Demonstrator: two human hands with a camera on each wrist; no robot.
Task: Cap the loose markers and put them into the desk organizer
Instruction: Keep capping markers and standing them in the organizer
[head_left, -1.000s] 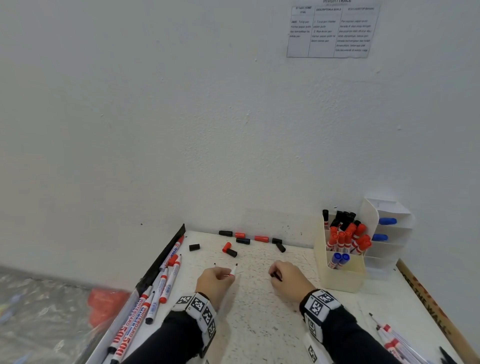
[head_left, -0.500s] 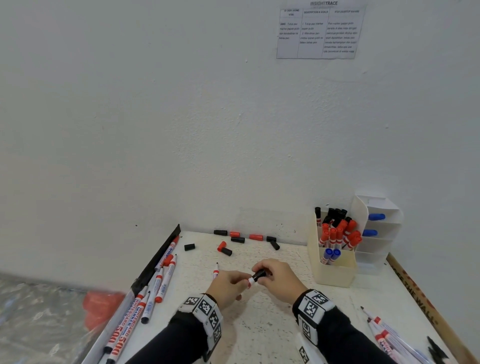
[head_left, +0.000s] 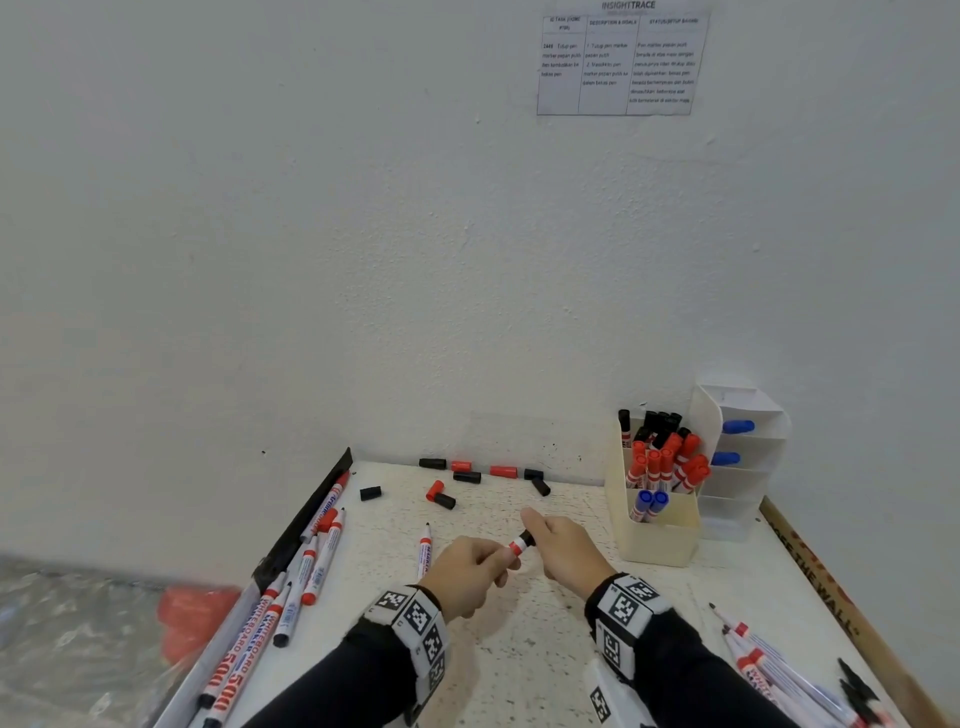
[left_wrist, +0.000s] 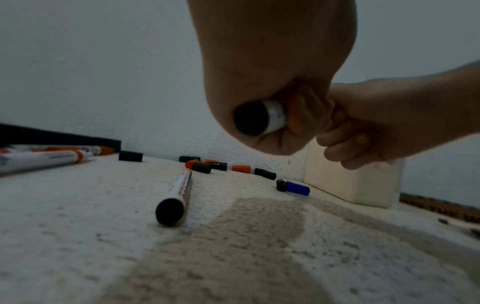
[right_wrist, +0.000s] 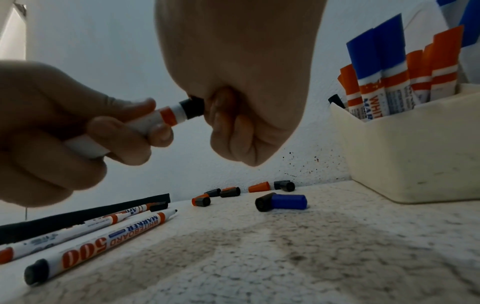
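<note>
1. Head view: the left hand (head_left: 467, 569) is gripping a marker (head_left: 516, 548) above the surface (head_left: 545, 660), while the right hand (head_left: 569, 553) is pinching its black cap (head_left: 528, 538); the desk organizer (head_left: 657, 535) is standing to the right, near the wall.
2. Left wrist view: curled fingers (left_wrist: 301, 115) are wrapping the marker's barrel, and another marker (left_wrist: 176, 195) is lying below.
3. Right wrist view: fingers (right_wrist: 223, 115) are closing on the cap, with loose caps (right_wrist: 281, 200) lying beyond.
</note>
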